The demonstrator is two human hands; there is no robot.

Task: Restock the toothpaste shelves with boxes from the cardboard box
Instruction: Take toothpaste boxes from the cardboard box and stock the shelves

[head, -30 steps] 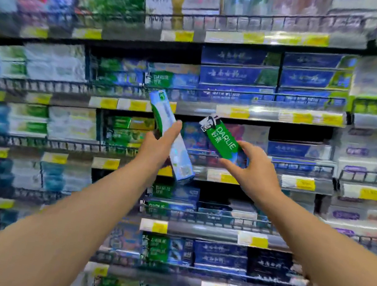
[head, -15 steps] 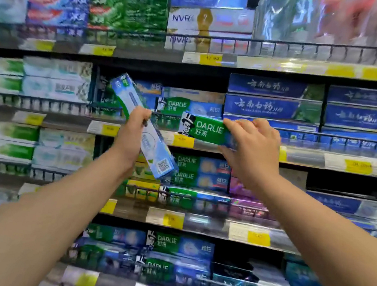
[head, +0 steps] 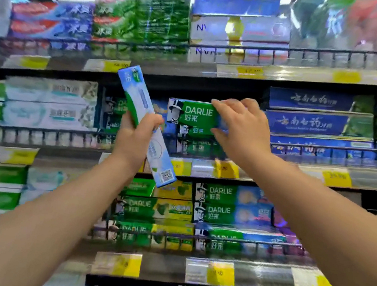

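My right hand [head: 240,128] grips a green Darlie toothpaste box [head: 193,116] by its right end and holds it level on top of a stack of like Darlie boxes [head: 191,144] on the second shelf. My left hand [head: 136,133] holds a long white, blue and green toothpaste box [head: 143,127] tilted in front of the shelf, its QR-code end down to the right. The cardboard box is out of view.
Wire rails [head: 244,47] run along each shelf front, with yellow price tags [head: 226,170] below. Dark blue boxes [head: 316,123] fill the shelf to the right, pale boxes [head: 50,101] to the left. More Darlie boxes [head: 219,206] sit one shelf lower.
Both hands rose along the shelves as the view tilted up. The right hand turned its green box level and brought it onto the Darlie stack; the left hand kept its tilted box.
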